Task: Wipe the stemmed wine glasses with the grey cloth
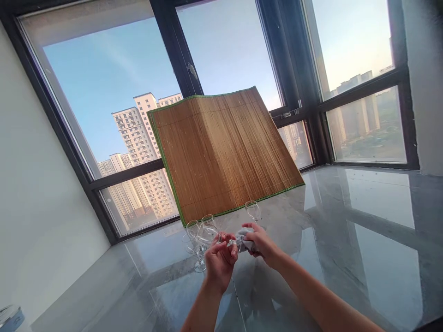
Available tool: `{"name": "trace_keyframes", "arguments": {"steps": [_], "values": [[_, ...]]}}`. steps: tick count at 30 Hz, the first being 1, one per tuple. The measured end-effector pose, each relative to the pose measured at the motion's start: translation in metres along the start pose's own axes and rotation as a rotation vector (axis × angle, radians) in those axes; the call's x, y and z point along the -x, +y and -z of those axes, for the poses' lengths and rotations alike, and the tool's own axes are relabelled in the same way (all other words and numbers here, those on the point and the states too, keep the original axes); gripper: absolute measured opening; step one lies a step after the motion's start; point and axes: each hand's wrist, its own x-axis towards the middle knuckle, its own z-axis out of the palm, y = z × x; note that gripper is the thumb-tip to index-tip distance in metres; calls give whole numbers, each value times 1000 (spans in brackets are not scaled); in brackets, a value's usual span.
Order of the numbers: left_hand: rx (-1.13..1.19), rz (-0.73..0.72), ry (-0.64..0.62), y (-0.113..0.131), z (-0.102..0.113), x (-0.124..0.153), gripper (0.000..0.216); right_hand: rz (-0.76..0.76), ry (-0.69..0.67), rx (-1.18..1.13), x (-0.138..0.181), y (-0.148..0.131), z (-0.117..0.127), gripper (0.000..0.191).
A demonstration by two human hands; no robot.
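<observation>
My left hand (220,259) is closed around a clear wine glass (230,240) held sideways above the glossy marble counter (363,240). My right hand (259,242) is closed on a small grey cloth (242,240) pressed against that glass. Both hands meet just in front of a bamboo mat (221,152) that leans against the window. Several empty wine glasses (200,235) stand on the counter left of my hands, and one more wine glass (253,211) stands just behind them by the mat's lower edge.
A black-framed window (173,50) runs along the back with tall buildings outside. A white wall (38,193) closes the left side. A round container (10,318) shows at the bottom left corner.
</observation>
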Motion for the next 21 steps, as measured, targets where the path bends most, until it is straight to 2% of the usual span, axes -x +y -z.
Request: {"name": "trace_keyframes", "arguments": {"steps": [2, 4, 6, 8, 11, 13, 16, 21], "values": [[-78, 19, 51, -6, 4, -3, 25, 116, 159, -6, 0, -5, 2, 54], [-208, 51, 123, -15, 9, -8, 29, 295, 308, -6, 2, -12, 4, 49], [-348, 97, 173, -25, 15, -13, 36, 434, 381, -14, 5, -17, 5, 45], [-470, 133, 167, -33, 19, -17, 45, 420, 331, -37, 6, -18, 5, 45], [-609, 129, 124, -39, 25, -21, 51, 218, 152, -61, 5, -15, 4, 52], [-645, 114, 119, -40, 27, -21, 52, 136, 65, -69, 4, -12, 3, 55], [-608, 140, 143, -40, 30, -22, 55, 93, -14, -85, 5, -10, 5, 55], [-498, 195, 205, -39, 32, -23, 82, -29, -129, 17, 5, -6, 7, 61]]}}
